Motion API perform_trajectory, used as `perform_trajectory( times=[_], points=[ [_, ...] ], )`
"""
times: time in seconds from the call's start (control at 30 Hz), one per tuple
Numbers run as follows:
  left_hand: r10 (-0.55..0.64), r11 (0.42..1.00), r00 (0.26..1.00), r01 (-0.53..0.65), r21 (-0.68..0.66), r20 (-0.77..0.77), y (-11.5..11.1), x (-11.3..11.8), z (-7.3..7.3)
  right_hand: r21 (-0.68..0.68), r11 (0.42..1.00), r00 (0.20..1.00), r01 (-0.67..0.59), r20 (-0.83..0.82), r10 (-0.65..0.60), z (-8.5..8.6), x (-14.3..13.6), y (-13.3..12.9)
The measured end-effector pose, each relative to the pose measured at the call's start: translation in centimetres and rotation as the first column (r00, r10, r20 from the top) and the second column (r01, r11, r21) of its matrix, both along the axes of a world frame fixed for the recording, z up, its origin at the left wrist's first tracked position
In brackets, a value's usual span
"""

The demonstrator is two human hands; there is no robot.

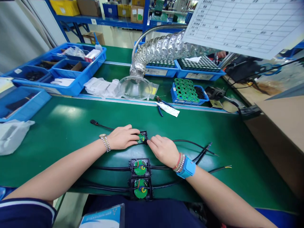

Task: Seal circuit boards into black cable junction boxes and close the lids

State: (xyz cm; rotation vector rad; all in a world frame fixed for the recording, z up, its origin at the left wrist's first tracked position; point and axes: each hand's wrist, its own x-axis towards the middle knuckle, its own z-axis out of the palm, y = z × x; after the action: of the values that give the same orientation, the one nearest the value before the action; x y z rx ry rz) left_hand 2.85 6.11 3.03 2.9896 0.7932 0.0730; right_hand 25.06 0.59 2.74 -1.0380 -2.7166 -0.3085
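The module [143, 138] lay flat on the tabletop [71, 136], straight ahead of the person and between the hands, its green board [142, 136] partly covered by fingers. The left hand [124, 136] rested over its left side, fingers loosely curled and a little parted, thumb along the near edge; this looked like a steadying hold, likely meant to stop the module from sliding. The right hand [165, 150] was more tightly closed, thumb and forefinger meeting by the module's near right corner. It seemed to pinch the cable [187, 141] where that joined the module, though the hand itself hid much of the grip.

The cable ran out to the right, while a lead [104, 126] with a black plug [94, 122] stretched away past the left hand, so both lengths lay off the board. Nearer the person, two more modules [140, 167] sat one in front of the other, wires [111, 168] leaving both sides, probably lined up so that these would not tangle. Pliers [160, 110] and a white packet [169, 109] lay beyond the hands, presumably for easy reach.
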Motion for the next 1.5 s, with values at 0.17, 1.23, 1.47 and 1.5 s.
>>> perform_trajectory(
  times=[0.17,1.23,1.47,1.5],
  points=[
    [-0.03,0.999,0.999,0.029,-0.037,-0.029,-0.2,-0.7,-0.3,-0.069,0.997,0.999,0.035,-0.007,-0.036,-0.4,0.2,0.0],
    [-0.079,0.991,0.997,0.076,-0.111,-0.026,0.1,-0.1,-1.0,-0.257,0.962,0.993,0.088,-0.051,-0.105,-2.3,1.1,2.8],
    [-0.079,0.992,0.996,0.075,-0.099,-0.04,0.0,-0.3,-1.1,-0.208,0.976,0.991,-0.058,-0.133,0.031,-2.5,1.7,1.8],
    [-0.08,0.992,0.996,0.076,-0.098,-0.039,0.0,-0.3,-1.1,-0.217,0.974,0.991,-0.064,-0.129,0.036,-2.6,1.6,1.8]
  ],
)
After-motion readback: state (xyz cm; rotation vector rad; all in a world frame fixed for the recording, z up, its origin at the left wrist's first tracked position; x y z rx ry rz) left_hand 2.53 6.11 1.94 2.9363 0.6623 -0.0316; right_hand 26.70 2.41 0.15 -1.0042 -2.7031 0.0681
